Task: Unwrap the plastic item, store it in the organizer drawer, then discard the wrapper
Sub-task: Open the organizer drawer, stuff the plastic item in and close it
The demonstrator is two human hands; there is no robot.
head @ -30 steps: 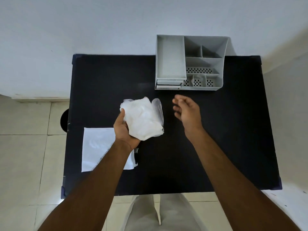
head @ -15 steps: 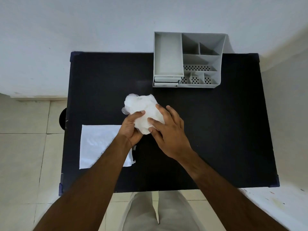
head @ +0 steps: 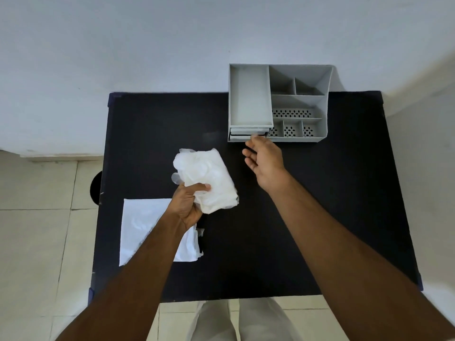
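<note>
My left hand (head: 189, 203) grips a crumpled white translucent plastic item (head: 209, 178) and holds it above the middle of the black table (head: 295, 217). A flat white wrapper (head: 145, 225) lies on the table's left side, partly under my left forearm. The grey organizer (head: 278, 102) stands at the table's back edge, with two small drawers (head: 246, 134) stacked at its front left. My right hand (head: 264, 158) is open, fingers spread, and its fingertips reach the drawer fronts. Whether they touch a drawer is unclear.
The organizer has one long tray on the left and several small compartments on the right, some with perforated floors. A white wall rises right behind it. Tiled floor shows left of the table, and a dark round object (head: 96, 188) pokes out at the table's left edge.
My right hand has let go of the plastic item and moved up and right to the organizer's drawers. The left hand still holds the item, now a little further left.
</note>
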